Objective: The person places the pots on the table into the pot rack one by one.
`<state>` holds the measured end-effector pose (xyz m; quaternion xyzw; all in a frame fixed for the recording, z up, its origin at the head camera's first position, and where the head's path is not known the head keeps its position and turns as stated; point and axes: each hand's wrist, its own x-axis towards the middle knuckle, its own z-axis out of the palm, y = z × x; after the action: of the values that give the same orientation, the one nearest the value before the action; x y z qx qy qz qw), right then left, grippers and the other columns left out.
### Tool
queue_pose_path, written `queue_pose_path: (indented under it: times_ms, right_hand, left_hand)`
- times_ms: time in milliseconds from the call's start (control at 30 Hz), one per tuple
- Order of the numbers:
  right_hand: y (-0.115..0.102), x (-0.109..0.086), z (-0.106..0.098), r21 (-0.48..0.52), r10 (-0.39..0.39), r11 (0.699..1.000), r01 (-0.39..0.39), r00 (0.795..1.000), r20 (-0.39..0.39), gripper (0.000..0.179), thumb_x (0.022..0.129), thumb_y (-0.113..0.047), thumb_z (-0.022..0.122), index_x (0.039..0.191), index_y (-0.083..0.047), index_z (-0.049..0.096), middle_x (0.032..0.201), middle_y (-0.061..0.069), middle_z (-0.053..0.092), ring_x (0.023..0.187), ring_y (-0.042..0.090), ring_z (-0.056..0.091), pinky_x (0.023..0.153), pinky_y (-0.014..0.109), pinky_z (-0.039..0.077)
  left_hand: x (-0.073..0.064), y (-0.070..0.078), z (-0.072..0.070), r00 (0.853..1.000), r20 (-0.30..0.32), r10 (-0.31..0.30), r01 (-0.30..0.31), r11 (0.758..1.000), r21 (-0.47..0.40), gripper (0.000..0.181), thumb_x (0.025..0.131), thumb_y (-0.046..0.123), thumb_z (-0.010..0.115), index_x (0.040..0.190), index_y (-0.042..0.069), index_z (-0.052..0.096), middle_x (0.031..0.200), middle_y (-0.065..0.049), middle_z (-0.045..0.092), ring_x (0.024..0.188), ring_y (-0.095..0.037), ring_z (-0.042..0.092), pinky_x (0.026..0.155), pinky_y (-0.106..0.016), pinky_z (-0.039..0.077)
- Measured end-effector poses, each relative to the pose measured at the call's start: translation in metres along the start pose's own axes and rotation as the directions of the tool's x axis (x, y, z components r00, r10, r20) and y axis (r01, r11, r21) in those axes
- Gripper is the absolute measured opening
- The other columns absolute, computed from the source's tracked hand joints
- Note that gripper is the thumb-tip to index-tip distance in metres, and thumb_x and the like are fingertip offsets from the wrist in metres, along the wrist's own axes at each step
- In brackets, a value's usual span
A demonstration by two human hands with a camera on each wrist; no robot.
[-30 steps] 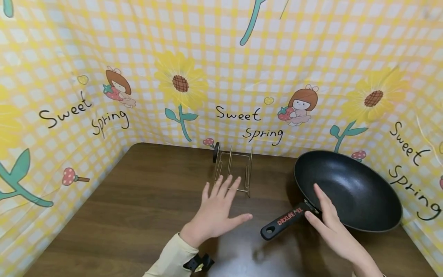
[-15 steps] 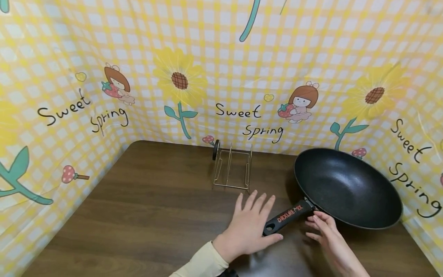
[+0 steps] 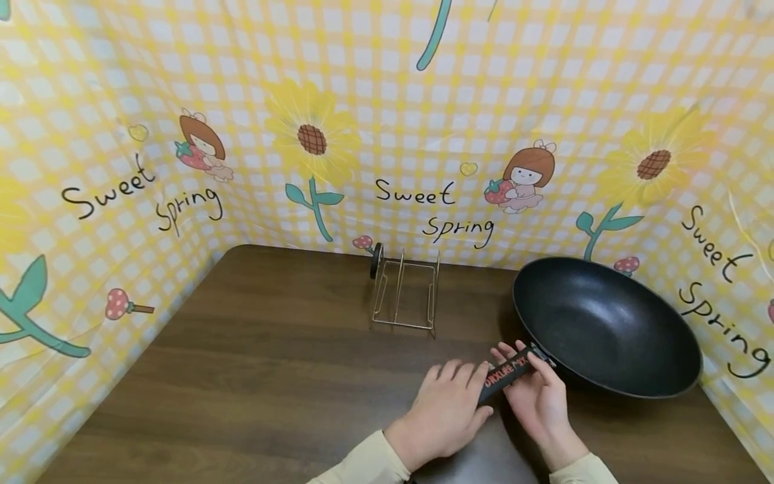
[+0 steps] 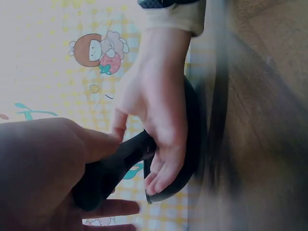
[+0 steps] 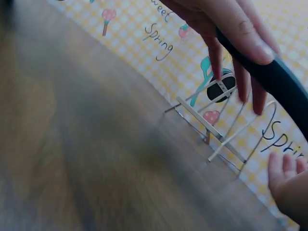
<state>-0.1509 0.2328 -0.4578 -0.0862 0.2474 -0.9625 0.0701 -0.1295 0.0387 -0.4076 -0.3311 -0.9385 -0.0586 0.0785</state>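
Note:
A deep black wok (image 3: 611,323) is at the right of the head view, its handle (image 3: 506,375) pointing down and left with orange lettering on top. My left hand (image 3: 444,413) grips the free end of that handle, fingers over it and thumb on the near side. Closer to the bowl, my right hand (image 3: 538,403) holds the handle from below, palm up, with the thumb over the top and fingertips showing beyond it. From the left wrist, the right hand (image 4: 161,106) is seen around the handle (image 4: 120,163) just at the wok's edge.
Behind the hands, a gold wire rack (image 3: 404,326) with a black disc (image 3: 376,261) on its left side stands near the back edge of the brown wooden table (image 3: 272,376). A yellow checked cloth (image 3: 399,121) with flowers encloses the back and sides.
My left hand has moved right from in front of the rack onto the handle. My right hand has turned palm up and come under the handle. The wok stays in place.

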Motion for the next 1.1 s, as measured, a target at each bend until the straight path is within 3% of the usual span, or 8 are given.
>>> queue_pose_path:
  times_ms: [100,200,433,833,1000,1100]
  right_hand:
    - [0.005,0.003,-0.001,0.176,-0.012,0.984,0.008,1.0,0.025,0.026,0.108,-0.007,0.024,0.126,-0.003,0.042,0.119,0.02,0.058,0.117,0.035,0.056,0.103,0.045,0.044]
    - [0.007,0.004,-0.002,0.275,-0.029,0.961,0.014,0.998,0.051,0.027,0.106,-0.001,0.025,0.118,0.001,0.049,0.113,0.021,0.058,0.109,0.035,0.057,0.102,0.045,0.044]
    - [0.009,0.006,-0.005,0.4,-0.037,0.916,-0.016,0.992,0.125,0.019,0.107,-0.001,0.02,0.112,0.001,0.039,0.1,0.017,0.045,0.091,0.031,0.049,0.091,0.04,0.042]
    - [0.013,0.011,-0.008,0.32,-0.098,0.948,-0.002,0.95,0.296,0.028,0.107,-0.005,0.008,0.112,0.002,0.035,0.099,0.016,0.046,0.094,0.03,0.049,0.093,0.039,0.041]
    - [0.014,0.012,-0.006,0.215,-0.101,0.976,0.026,0.933,0.346,0.03,0.106,-0.002,0.007,0.111,0.002,0.036,0.099,0.014,0.046,0.094,0.028,0.049,0.093,0.038,0.042]
    - [0.013,0.016,-0.002,0.16,-0.103,0.986,0.043,0.917,0.386,0.032,0.106,0.0,0.006,0.112,0.001,0.038,0.1,0.013,0.046,0.094,0.026,0.049,0.093,0.037,0.042]
  left_hand:
    - [-0.002,0.002,0.002,1.0,-0.004,0.004,-0.004,0.999,-0.042,0.056,0.101,0.044,0.053,0.145,0.01,0.048,0.12,-0.002,0.063,0.106,-0.018,0.058,0.081,-0.035,0.048]
    - [-0.003,0.002,0.002,1.0,-0.006,0.009,-0.01,0.994,-0.107,0.052,0.101,0.039,0.054,0.142,0.006,0.05,0.113,-0.003,0.064,0.098,-0.017,0.061,0.074,-0.032,0.05]
    - [-0.004,0.0,0.0,1.0,0.014,0.002,0.001,0.965,-0.261,0.05,0.099,0.028,0.061,0.139,0.0,0.05,0.108,-0.007,0.062,0.088,-0.015,0.061,0.066,-0.026,0.052]
    - [-0.001,0.0,-0.006,0.993,0.112,-0.047,0.085,0.929,-0.36,0.054,0.097,0.027,0.064,0.143,0.005,0.046,0.101,-0.004,0.058,0.079,-0.011,0.054,0.062,-0.026,0.048]
    - [-0.002,-0.004,-0.009,0.985,0.17,-0.027,0.099,0.898,-0.429,0.056,0.097,0.025,0.065,0.143,0.001,0.044,0.105,-0.009,0.059,0.08,-0.01,0.054,0.07,-0.025,0.048]
    - [-0.001,-0.01,-0.011,0.985,0.174,0.011,0.078,0.865,-0.496,0.055,0.096,0.021,0.066,0.14,-0.002,0.043,0.103,-0.009,0.058,0.08,-0.01,0.054,0.071,-0.023,0.048]
